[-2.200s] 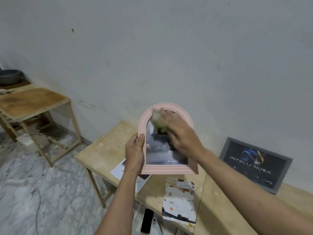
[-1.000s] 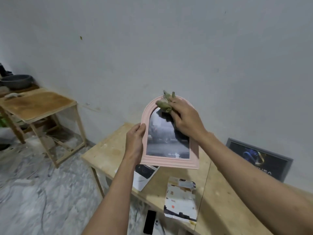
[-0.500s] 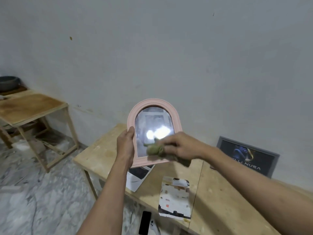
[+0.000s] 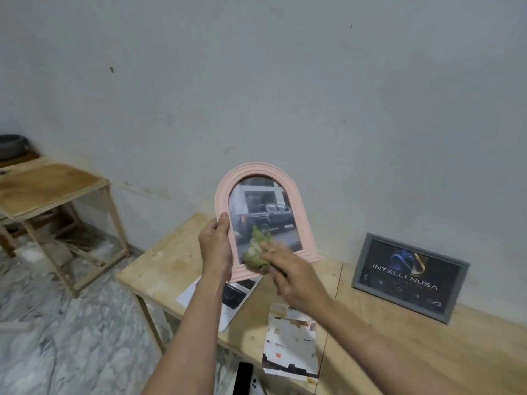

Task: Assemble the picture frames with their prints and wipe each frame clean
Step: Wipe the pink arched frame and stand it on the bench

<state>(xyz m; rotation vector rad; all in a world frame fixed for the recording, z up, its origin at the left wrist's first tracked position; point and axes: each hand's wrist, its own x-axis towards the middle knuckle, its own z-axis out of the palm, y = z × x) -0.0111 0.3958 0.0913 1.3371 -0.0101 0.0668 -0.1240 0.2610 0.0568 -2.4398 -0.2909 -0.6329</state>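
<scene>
My left hand (image 4: pixel 215 248) holds a pink arched picture frame (image 4: pixel 299 206) upright by its left edge, above the wooden table (image 4: pixel 399 346). The frame shows a print of a dark pickup truck. A crumpled green cloth (image 4: pixel 255 253) is gripped in my right hand (image 4: pixel 296 276), which presses it against the lower left of the glass. A grey rectangular frame (image 4: pixel 410 276) with a dark print leans on the wall at the right.
Loose prints (image 4: pixel 228 297) lie on the table under the pink frame, and a folded printed sheet (image 4: pixel 291 343) lies near the front edge. A phone (image 4: pixel 242 377) sits below it. A second wooden table (image 4: pixel 48 189) stands at the left on a marble floor.
My right hand brought the cloth down from the arch's top to the lower glass. The frame tilted, and the glare gave way to the truck print.
</scene>
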